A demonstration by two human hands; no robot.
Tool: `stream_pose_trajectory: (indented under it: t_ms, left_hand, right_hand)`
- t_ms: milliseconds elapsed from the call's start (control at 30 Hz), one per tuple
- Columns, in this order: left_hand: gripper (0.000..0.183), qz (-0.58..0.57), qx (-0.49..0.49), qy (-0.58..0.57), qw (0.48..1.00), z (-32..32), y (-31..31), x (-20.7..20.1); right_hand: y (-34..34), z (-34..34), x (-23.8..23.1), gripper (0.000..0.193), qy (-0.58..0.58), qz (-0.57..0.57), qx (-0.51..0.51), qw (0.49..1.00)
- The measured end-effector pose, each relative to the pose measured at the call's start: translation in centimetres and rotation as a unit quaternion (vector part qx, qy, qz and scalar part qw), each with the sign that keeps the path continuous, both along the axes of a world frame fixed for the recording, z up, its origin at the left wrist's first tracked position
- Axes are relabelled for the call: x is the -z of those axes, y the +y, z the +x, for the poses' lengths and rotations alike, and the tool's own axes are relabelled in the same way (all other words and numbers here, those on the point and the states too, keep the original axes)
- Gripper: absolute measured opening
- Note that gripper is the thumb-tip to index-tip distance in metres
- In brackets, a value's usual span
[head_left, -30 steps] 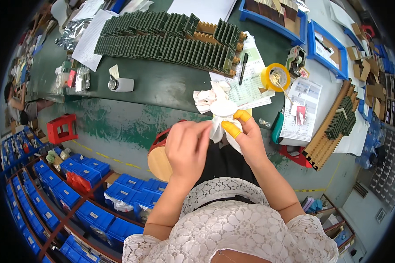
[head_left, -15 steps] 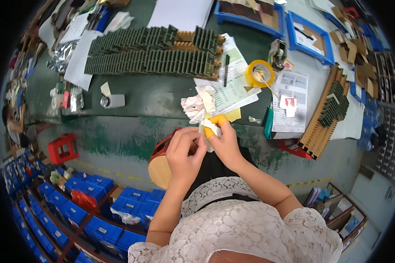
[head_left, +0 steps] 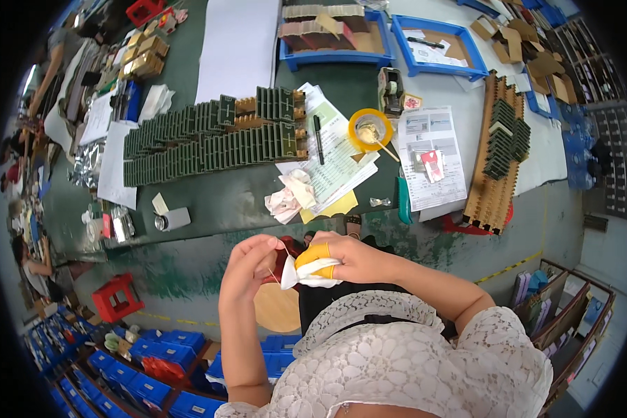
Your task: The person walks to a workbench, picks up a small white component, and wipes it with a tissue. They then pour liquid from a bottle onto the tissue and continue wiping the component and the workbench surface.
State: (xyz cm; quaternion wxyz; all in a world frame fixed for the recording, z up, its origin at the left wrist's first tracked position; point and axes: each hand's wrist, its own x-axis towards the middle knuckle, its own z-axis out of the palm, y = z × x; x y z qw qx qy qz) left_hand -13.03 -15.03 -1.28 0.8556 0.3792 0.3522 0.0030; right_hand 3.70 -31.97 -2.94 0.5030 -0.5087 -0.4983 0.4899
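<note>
My left hand (head_left: pixel 247 268) has its fingers closed in a pinch, and a thin pale strand (head_left: pixel 274 275) runs from them toward my right hand. My right hand (head_left: pixel 327 259) is closed around a folded white cloth (head_left: pixel 320 273); yellow finger covers (head_left: pixel 309 255) show on its fingers. The cloth's pointed end meets the strand between both hands. Both hands are in front of the table edge, above my lap. On the table near them lies a crumpled pinkish-white cloth (head_left: pixel 289 197), next to a yellow paper (head_left: pixel 334 207).
Rows of dark green boards (head_left: pixel 209 143) stand in racks on the green table (head_left: pixel 223 209). A yellow tape roll (head_left: pixel 369 130) has a thin stick in it. A brown rack (head_left: pixel 491 174) with boards, a teal-handled tool (head_left: pixel 403 200) and blue trays (head_left: pixel 439 70) are to the right. A red stool (head_left: pixel 117 296) stands left.
My hands have moved away from the table edge toward my body, and slightly left. They are a little farther apart, with the strand now showing between them. The view has shifted.
</note>
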Motion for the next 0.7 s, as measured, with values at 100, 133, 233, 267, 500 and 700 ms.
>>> stream_pose_trajectory:
  t_ms: [100,133,233,267,500,700]
  left_hand:
    - [0.019,-0.065,-0.125,0.029,0.99,0.3,-1.5,3.0]
    - [0.018,-0.082,-0.178,0.038,0.98,0.4,-2.2,3.5]
    - [0.01,0.136,-0.015,-0.03,0.99,0.8,-3.8,0.5]
    - [0.009,0.284,0.059,0.029,0.957,1.3,-4.3,-1.1]
    - [0.011,0.035,-0.223,-0.181,0.957,2.6,-3.0,0.0]
    - [0.011,-0.031,-0.154,-0.073,0.985,2.2,-3.3,2.5]
  right_hand:
    - [0.2,0.6,-1.1,0.041,0.155,-0.084,0.074,0.982]
    - [0.4,0.7,-1.5,0.041,0.217,-0.131,0.122,0.96]
    - [1.5,1.3,1.0,0.029,0.482,-0.202,0.289,0.802]
    - [1.3,1.3,1.8,0.027,0.518,-0.172,0.295,0.784]
    - [0.6,2.0,5.8,0.031,0.612,-0.104,0.203,0.757]
    - [1.2,1.2,2.2,0.03,0.561,-0.153,0.228,0.781]
